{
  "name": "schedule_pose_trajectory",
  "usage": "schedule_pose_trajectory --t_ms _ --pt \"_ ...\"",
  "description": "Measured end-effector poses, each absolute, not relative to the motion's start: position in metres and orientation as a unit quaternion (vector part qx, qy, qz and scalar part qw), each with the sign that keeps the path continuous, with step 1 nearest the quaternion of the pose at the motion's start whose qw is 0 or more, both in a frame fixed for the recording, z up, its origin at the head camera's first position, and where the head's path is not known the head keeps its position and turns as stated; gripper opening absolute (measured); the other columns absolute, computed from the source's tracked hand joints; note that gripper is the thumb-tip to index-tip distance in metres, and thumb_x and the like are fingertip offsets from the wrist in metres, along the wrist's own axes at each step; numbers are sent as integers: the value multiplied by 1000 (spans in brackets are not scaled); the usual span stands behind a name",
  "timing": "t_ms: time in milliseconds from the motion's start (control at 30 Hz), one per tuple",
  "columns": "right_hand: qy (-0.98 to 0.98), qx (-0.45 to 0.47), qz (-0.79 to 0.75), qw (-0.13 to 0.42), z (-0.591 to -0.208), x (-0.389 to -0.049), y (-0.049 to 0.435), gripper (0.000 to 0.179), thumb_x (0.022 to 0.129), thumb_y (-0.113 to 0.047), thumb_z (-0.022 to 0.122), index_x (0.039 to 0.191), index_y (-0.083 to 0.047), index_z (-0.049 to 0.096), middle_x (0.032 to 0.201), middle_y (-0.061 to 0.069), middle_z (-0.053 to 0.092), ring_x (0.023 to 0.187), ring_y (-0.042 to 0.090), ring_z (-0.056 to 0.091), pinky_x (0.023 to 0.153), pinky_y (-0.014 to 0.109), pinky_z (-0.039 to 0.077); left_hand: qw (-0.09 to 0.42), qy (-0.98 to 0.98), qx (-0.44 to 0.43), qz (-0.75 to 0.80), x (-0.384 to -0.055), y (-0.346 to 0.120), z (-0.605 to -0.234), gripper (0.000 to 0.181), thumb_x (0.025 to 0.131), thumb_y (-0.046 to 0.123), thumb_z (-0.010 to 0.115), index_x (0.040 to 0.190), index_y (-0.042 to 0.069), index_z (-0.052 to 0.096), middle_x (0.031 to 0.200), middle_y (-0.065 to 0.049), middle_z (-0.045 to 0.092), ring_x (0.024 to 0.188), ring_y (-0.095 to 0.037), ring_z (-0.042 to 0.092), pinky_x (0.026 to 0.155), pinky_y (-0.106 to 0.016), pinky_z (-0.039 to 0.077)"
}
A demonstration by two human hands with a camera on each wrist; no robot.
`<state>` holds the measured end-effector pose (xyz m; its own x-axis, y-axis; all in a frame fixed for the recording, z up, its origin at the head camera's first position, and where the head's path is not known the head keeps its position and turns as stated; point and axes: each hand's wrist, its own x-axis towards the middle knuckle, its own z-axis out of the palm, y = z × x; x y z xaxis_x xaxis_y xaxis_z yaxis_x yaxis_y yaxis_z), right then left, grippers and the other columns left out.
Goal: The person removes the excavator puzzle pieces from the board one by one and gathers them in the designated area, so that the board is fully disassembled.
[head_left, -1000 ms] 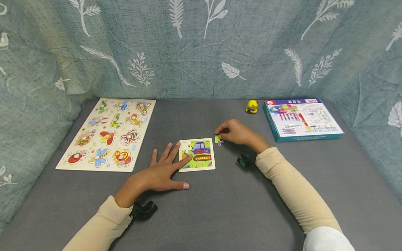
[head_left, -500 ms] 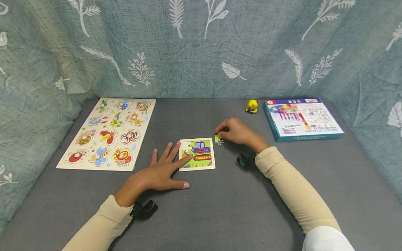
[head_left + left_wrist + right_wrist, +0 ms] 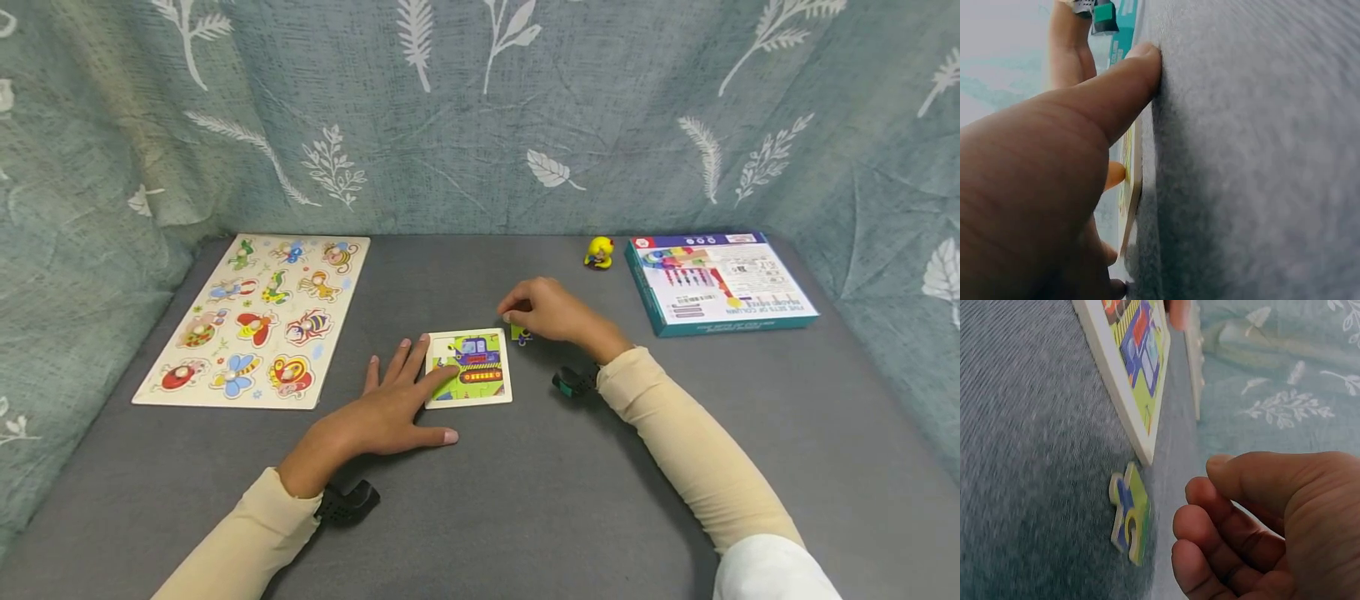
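Pick-up stage, seemingly: your left hand (image 3: 382, 417), spread wide, touched puzzle (image 3: 480, 360); your right hand (image 3: 553, 308), narrow, empty, hovered by piece (image 3: 1132, 515); pinch seemed due

We locate the peg board (image 3: 252, 305) at the worktop's (image 3: 487, 508) far left corner and the box (image 3: 727, 283) at its far right corner. Left of the box, near the far edge, we find the figurine (image 3: 599, 252); the curtain (image 3: 450, 142) hangs behind. Centrally we see the jigsaw tray (image 3: 506, 367), the left hand (image 3: 378, 421) across its left edge. Just right lies the loose piece (image 3: 1139, 503), the right hand (image 3: 551, 307) above and beside it.
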<state>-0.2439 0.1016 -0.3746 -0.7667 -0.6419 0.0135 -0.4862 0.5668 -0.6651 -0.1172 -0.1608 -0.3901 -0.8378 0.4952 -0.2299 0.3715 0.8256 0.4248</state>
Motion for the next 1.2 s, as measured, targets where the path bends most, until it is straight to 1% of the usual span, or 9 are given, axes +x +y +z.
schedule_pose_trajectory --t_ms 267,367,500,600,767,1033,1200 --pt "873 -338 -323 138 -372 -239 88 19 96 -8 60 109 -2 73 105 9 69 82 15 62 72 32 49 153 940 236 194 -116 -155 -392 81 87 57 64 152 19 33 161 -19 -5 145 -38 -9 105 -68 -6" --pt "870 -350 -319 141 -373 -239 82 19 96 -9 61 108 -3 73 106 8 69 86 15 63 75 31 50 151 940 237 195 -117 -154 -393 79 90 53 63 153 18 31 161 -19 -4 145 -39 -9 105 -68 -5" --pt "862 -367 -316 149 -375 -238 73 19 95 -8 61 108 -4 74 107 7 69 93 15 64 81 31 51 159 938 239 194 -118 -153 -392 82 92 52 61 157 19 23 161 -19 -6 145 -39 -12 106 -67 -6" --pt "860 -372 -311 160 -374 -237 67 19 95 -7 62 110 -3 73 106 7 69 94 15 64 82 30 50 167 937 240 190 -119 -152 -390 84 92 53 60 158 21 19 161 -18 -8 144 -37 -14 107 -65 -7" --pt "855 -376 -311 175 -373 -235 59 19 94 -6 62 110 -2 73 104 7 69 91 15 64 80 28 50 175 938 243 172 -121 -148 -389 86 91 57 58 158 23 17 160 -17 -14 143 -38 -18 106 -65 -8" --pt "845 -398 -307 184 -377 -236 54 21 94 -2 60 111 0 72 106 9 70 93 15 64 81 27 50 201 937 239 154 -122 -146 -392 84 89 64 57 157 28 21 158 -20 -19 142 -39 -22 106 -66 -10" --pt "846 -399 -302 183 -376 -235 51 21 93 -1 60 110 -1 73 105 9 69 94 16 63 82 27 50 201 937 242 151 -123 -147 -393 87 87 67 56 156 30 20 157 -20 -21 141 -38 -24 105 -66 -11"
